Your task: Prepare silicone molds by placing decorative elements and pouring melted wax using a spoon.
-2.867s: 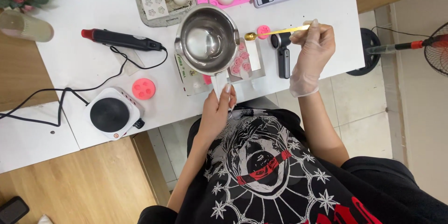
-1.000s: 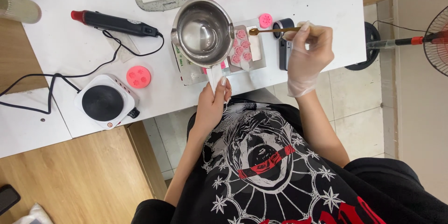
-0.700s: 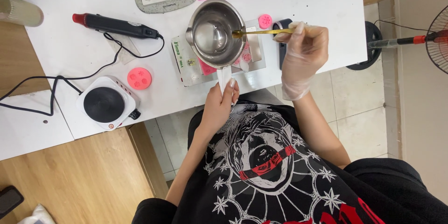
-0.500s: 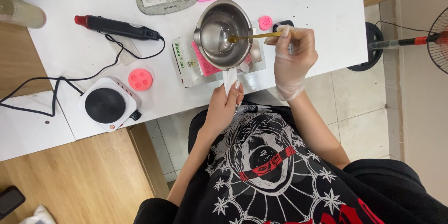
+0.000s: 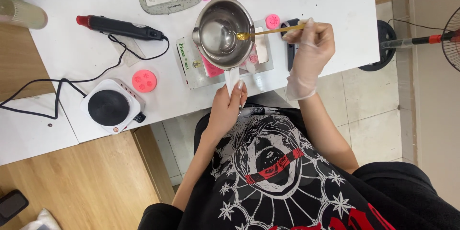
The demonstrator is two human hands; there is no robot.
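Above the white table [image 5: 330, 0], the left hand [image 5: 225, 110] grips the pot [image 5: 223, 31] handle; the gloved right hand [image 5: 311, 43] pinches the gold spoon [image 5: 268, 32], its bowl now drawn back from mid-pot to the rim.

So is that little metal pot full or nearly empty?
Nearly empty: the metal pot shows bare shiny walls, with only a shallow pale pool at its bottom.

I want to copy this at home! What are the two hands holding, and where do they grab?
The left hand holds the steel pot by its white handle. The gloved right hand pinches the gold spoon at its handle's far end.
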